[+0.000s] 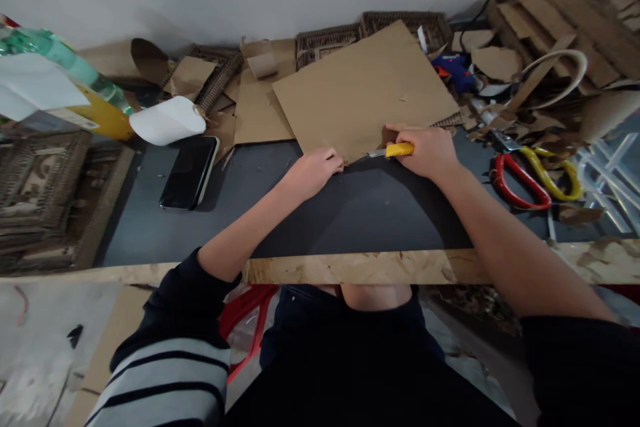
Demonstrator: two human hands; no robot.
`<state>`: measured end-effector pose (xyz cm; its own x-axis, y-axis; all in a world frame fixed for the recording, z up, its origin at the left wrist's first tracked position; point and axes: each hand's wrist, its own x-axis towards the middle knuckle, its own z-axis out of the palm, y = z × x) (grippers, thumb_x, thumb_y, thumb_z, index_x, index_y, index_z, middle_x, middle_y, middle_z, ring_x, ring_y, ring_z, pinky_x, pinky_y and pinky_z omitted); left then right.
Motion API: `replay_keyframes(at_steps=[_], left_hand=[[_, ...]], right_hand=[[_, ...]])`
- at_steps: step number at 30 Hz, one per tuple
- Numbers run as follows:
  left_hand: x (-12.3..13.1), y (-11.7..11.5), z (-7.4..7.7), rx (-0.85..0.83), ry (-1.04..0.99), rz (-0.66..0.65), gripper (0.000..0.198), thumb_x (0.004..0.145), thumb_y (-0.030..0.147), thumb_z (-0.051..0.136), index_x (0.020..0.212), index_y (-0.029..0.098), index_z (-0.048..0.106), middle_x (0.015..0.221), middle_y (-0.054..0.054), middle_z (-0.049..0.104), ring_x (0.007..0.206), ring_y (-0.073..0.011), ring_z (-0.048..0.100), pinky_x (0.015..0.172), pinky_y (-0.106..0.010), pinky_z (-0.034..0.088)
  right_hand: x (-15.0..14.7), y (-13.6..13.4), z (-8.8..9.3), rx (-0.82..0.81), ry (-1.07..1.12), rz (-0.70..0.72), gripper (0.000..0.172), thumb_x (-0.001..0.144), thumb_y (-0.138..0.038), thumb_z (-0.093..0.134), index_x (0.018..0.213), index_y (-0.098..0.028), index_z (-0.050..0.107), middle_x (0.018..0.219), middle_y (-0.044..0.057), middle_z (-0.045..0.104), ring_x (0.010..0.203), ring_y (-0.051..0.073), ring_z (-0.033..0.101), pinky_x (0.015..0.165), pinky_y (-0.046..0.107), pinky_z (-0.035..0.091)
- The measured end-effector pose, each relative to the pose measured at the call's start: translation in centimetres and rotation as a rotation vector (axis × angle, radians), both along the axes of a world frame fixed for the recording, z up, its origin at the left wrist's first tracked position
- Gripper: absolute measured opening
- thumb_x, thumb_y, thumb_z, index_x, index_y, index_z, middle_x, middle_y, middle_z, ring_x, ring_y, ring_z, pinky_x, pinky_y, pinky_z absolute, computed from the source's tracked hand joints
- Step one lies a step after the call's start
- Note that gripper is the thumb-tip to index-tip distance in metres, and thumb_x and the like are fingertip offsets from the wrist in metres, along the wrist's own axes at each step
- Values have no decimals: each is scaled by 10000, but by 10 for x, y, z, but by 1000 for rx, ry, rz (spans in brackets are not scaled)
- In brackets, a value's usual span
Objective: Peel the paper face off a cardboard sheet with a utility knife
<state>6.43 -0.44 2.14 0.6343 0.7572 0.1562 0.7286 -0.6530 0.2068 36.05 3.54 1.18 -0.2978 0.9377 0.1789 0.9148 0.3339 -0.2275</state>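
Right hand [425,152]: grip closed around the yellow handle of a utility knife [400,149], blade pointing left at the near edge of a cardboard sheet [365,90]. The sheet lies at centre frame, overlapping another cardboard piece [257,117] behind it. Left hand [317,172]: fingers curled closed on the sheet's near edge. Principal hazard, in judgement: the blade points toward the left fingers, so a slip or sudden give could cut them. Uneven backing could also let the sheet shift, spoiling the edge.
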Motion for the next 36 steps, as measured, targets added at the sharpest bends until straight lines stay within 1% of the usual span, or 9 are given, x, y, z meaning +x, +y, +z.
replay_keyframes(at_steps=[4, 9, 15, 19, 23, 25, 29, 33, 36], left_hand=[[4, -8, 42, -170, 142, 94, 206, 1045, 96, 624, 958, 141, 806, 956, -121, 810, 925, -242, 788, 792, -313, 540], [-22, -42, 118, -1034, 502, -125, 168, 855, 88, 779, 737, 197, 830, 705, -8, 790, 634, -146, 671, 618, -258, 421], [-13, -88, 156, -1153, 851, -163, 242, 647, -14, 894, 717, 216, 865, 684, -29, 793, 571, -174, 622, 557, -279, 358], [6, -75, 143, -936, 561, -170, 105, 871, 228, 868, 971, 203, 890, 828, -59, 832, 672, -212, 699, 618, -305, 429], [13, -10, 77, -347, -79, -74, 309, 1052, 176, 618, 1313, 163, 782, 1440, -160, 764, 1258, -262, 739, 1081, -380, 529], [11, 23, 40, -262, -171, -163, 271, 1031, 174, 657, 1271, 169, 784, 1439, -166, 759, 1335, -280, 708, 1137, -417, 518], [-12, 33, 14, -381, -213, -197, 175, 1015, 167, 680, 919, 188, 825, 1074, -116, 844, 1109, -240, 777, 1026, -365, 550], [-58, -46, 41, -894, -57, -280, 176, 913, 132, 763, 839, 253, 869, 861, -17, 864, 785, -163, 798, 736, -248, 547], [-83, -111, 61, -1491, 254, -549, 152, 804, 263, 910, 684, 323, 836, 569, 54, 752, 476, -170, 699, 407, -220, 405]], right_hand=[[5, 3, -6, 67, 11, 66, 240, 956, -454, 601, 809, -291, 698, 1206, 35, 867, 963, 355, 817, 730, 443, 526], [9, 5, -10, 80, 42, 93, 221, 967, -435, 618, 825, -285, 696, 1248, 44, 859, 927, 325, 817, 702, 425, 523], [7, 4, -9, 91, 78, 100, 249, 993, -436, 610, 799, -286, 652, 1338, 25, 831, 963, 329, 826, 702, 433, 527], [9, 4, -10, 112, 99, 118, 266, 989, -454, 631, 782, -287, 652, 1312, 27, 841, 958, 315, 817, 697, 418, 521], [10, 5, -12, 137, 45, 97, 221, 945, -455, 675, 800, -290, 697, 1131, 47, 877, 852, 312, 793, 660, 410, 479], [9, 5, -13, 145, 24, 96, 189, 928, -431, 680, 809, -286, 703, 1097, 49, 879, 849, 319, 793, 654, 411, 462], [8, 5, -14, 125, 45, 116, 211, 970, -404, 633, 817, -266, 677, 1300, 53, 846, 935, 324, 809, 682, 416, 471], [8, 6, -13, 105, 62, 106, 231, 973, -427, 644, 816, -261, 676, 1246, 72, 859, 954, 309, 799, 681, 401, 467], [8, 6, -12, 80, 78, 118, 214, 972, -418, 636, 812, -280, 670, 1277, 30, 853, 966, 303, 798, 687, 411, 484]])
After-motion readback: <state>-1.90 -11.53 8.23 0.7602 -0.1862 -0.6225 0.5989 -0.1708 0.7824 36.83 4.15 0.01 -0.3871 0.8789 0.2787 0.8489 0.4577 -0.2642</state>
